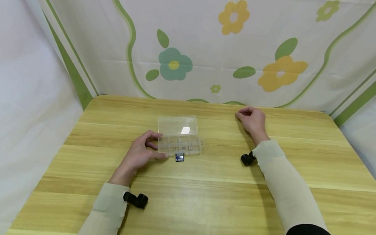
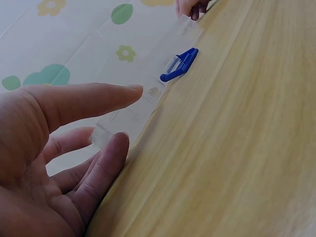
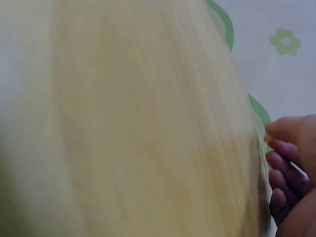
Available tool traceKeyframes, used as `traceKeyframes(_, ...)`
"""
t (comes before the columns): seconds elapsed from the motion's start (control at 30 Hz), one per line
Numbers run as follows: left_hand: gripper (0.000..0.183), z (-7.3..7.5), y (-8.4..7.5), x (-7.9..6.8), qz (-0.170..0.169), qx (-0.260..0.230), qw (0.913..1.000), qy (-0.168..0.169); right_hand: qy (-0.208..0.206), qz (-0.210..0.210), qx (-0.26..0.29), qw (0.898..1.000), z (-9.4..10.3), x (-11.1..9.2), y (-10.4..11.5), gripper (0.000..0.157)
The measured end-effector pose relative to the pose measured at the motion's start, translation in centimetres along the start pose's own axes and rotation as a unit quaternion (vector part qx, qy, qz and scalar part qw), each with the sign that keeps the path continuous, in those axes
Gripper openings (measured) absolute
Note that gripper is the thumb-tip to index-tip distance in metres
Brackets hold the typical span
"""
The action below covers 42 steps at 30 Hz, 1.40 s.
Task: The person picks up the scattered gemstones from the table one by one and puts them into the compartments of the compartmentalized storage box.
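A clear plastic compartment box [image 1: 179, 144] stands on the table with its lid [image 1: 173, 125] raised at the back. Several small bits lie in its compartments. My left hand [image 1: 141, 151] holds its left end, thumb along the front and fingers at the side. At the middle of the box's front edge is a small blue clasp-like piece [image 2: 181, 65]. My right hand [image 1: 253, 121] is by the table's far edge, well to the right of the box. Its thumb and index fingertips [image 3: 276, 132] meet in a pinch, and I cannot tell whether something tiny is between them.
The wooden table [image 1: 202, 203] ends at a white cloth backdrop [image 1: 208, 37] printed with flowers, with more white cloth at both sides. Black wrist cameras [image 1: 135, 200] sit at both cuffs.
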<state>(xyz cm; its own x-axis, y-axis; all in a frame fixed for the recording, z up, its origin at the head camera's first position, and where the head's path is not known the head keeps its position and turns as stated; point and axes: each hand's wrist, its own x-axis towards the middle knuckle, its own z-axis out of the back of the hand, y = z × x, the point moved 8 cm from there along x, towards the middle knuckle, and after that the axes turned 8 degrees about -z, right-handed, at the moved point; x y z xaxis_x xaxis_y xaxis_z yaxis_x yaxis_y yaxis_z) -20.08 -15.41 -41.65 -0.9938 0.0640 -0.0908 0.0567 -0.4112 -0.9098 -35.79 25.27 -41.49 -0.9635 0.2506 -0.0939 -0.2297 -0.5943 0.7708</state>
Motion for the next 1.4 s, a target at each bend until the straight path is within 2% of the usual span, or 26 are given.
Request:
traceKeyframes(0.13,0.073,-0.1,0.0,0.0,0.003,0.001,1.0000,0.001,0.006,-0.002,0.030,1.000,0.1,-0.5,-0.2,0.033)
traceKeyframes(0.27,0.074,0.0,-0.1,-0.1,0.002,0.003,1.0000,0.002,0.029,0.016,0.047,0.998,0.1,-1.0,0.0,0.036)
traceKeyframes(0.5,0.074,-0.1,-0.1,-0.1,-0.001,0.004,1.0000,0.002,0.108,0.041,0.054,0.992,-0.8,-1.9,0.5,0.039)
traceKeyframes(0.7,0.074,-0.1,-0.3,-0.1,0.001,0.002,1.0000,0.003,0.163,0.056,0.028,0.985,-1.3,-3.0,1.1,0.039)
traceKeyframes(0.97,0.074,-0.2,-0.5,-0.1,-0.004,0.006,1.0000,0.005,0.182,0.094,0.024,0.979,-1.9,-4.3,1.9,0.032)
traceKeyframes(1.13,0.073,-0.2,-0.5,-0.1,-0.005,0.002,1.0000,0.006,0.192,0.099,0.040,0.976,-2.4,-5.1,2.0,0.029)
traceKeyframes(1.4,0.073,-0.2,0.0,-0.2,0.004,-0.005,1.0000,0.005,0.213,0.108,0.032,0.971,-3.2,-6.4,2.7,0.027)
